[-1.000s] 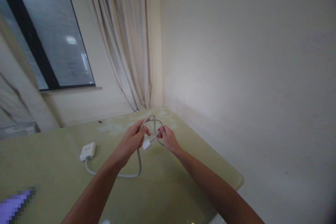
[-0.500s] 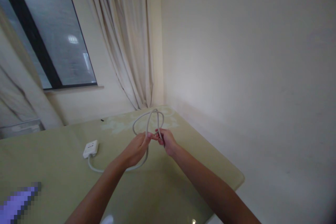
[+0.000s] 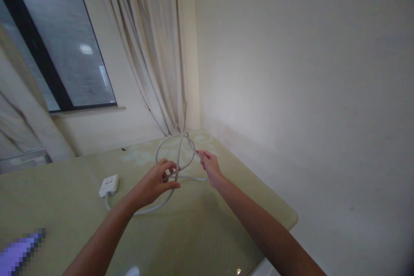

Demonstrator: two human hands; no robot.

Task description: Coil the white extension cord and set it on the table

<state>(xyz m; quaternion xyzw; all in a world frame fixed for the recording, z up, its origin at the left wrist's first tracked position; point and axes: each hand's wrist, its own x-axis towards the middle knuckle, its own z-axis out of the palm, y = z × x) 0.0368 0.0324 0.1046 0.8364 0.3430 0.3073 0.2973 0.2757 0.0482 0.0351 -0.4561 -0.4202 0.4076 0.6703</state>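
Note:
A pale grey cable [image 3: 179,155] lies in loose, crossing loops above and on the green tabletop [image 3: 194,233]. It runs to a white power strip [image 3: 109,185] at the left. My left hand [image 3: 158,183] is at the near-left side of the loops, thumb and fingers spread, with strands passing between them. A small part near its fingers is too blurred to name. At the right side of the loops, my right hand [image 3: 210,166] has its fingers closed on the cable; its thumb and forefinger point toward the coil. What lies inside the right palm is hidden.
A plain wall [image 3: 291,95] borders the table's right side. Beige curtains [image 3: 158,51] hang behind it, beside a dark-framed window [image 3: 64,43]. A small black item [image 3: 123,149] lies near the back edge. A blurred purple shape [image 3: 19,250] is at lower left.
My hands have moved apart: the left went leftward and its fingers spread, while the right shifted slightly right and up. The cable loops moved left and a strand now stretches between the hands.

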